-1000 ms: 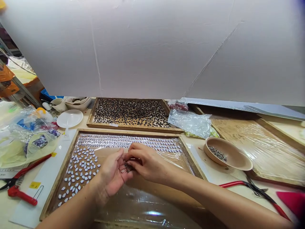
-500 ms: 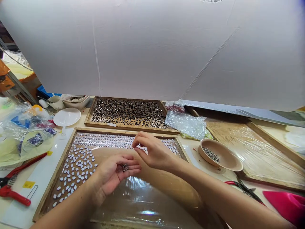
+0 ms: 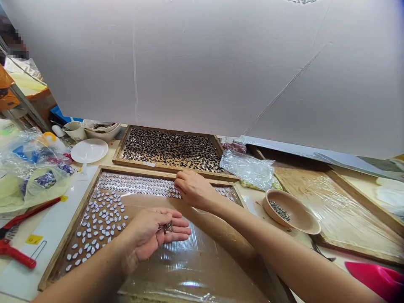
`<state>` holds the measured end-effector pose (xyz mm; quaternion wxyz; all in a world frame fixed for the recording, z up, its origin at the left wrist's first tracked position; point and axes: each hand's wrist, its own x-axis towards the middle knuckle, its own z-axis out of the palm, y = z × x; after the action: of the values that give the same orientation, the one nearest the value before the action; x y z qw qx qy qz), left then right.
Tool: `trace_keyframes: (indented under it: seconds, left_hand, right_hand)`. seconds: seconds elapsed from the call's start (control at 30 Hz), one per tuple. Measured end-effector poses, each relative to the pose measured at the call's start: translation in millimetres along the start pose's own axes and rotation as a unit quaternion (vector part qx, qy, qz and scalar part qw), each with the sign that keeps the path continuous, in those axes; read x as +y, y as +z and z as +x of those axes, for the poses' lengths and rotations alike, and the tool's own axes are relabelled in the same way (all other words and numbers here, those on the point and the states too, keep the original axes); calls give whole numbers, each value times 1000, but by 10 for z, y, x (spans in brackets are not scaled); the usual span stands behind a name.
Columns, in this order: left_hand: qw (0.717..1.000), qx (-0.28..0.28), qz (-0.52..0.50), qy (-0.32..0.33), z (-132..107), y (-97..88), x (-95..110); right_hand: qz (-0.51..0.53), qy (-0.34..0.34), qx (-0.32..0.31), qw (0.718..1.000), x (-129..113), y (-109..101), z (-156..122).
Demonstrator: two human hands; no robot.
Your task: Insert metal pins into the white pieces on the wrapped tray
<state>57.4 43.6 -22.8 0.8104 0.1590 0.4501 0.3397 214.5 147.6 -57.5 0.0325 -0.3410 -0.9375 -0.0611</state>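
Palm up over the tray, my left hand (image 3: 148,235) cups a small heap of tiny metal pieces (image 3: 168,227), its fingers stretched out. My right hand (image 3: 195,189) is at the tray's far side, fingertips pinched down by the rows of small white pieces (image 3: 135,185). Whatever the pinch holds is hidden. These rows lie in a wooden-framed tray (image 3: 70,227) covered with clear film. Loose white leaf-shaped pieces (image 3: 107,210) are scattered on its left side. To the right stands a beige oval bowl (image 3: 304,214) with more small metal pieces (image 3: 279,210).
Behind is a second framed tray (image 3: 167,168) of dark shiny pieces. A large white board (image 3: 202,71) hangs over the back. At left are red-handled cutters (image 3: 19,254), a white plate (image 3: 90,150) and plastic bags (image 3: 34,168). A film-covered wooden panel (image 3: 341,210) lies at right.
My right hand has moved down and slightly away from me, fingertips now at the rows. My left hand stays under the metal pieces, slightly lower. The whole view has shifted a little.
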Motion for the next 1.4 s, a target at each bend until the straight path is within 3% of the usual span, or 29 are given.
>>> trace_keyframes:
  seconds: [0.63, 0.77, 0.93, 1.03, 1.17, 1.4]
  left_hand:
    - [1000, 2, -8, 7, 34, -20, -7]
    - [1000, 0, -22, 3, 38, -18, -3]
    - [997, -20, -70, 19, 50, -42, 8]
    - [994, -33, -100, 31, 51, -50, 17]
    - [990, -38, -129, 51, 44, -42, 19]
    - [991, -37, -117, 52, 47, -47, 4]
  right_hand:
    - [16, -4, 8, 1000, 22, 35, 98]
    - [60, 0, 38, 997, 32, -39, 53]
    - [215, 15, 118, 969, -163, -305, -112]
    - [310, 10, 93, 946, -358, -435, -202]
    - [330, -2, 54, 942, -503, -488, -242]
    - [314, -26, 66, 947, -500, -457, -252]
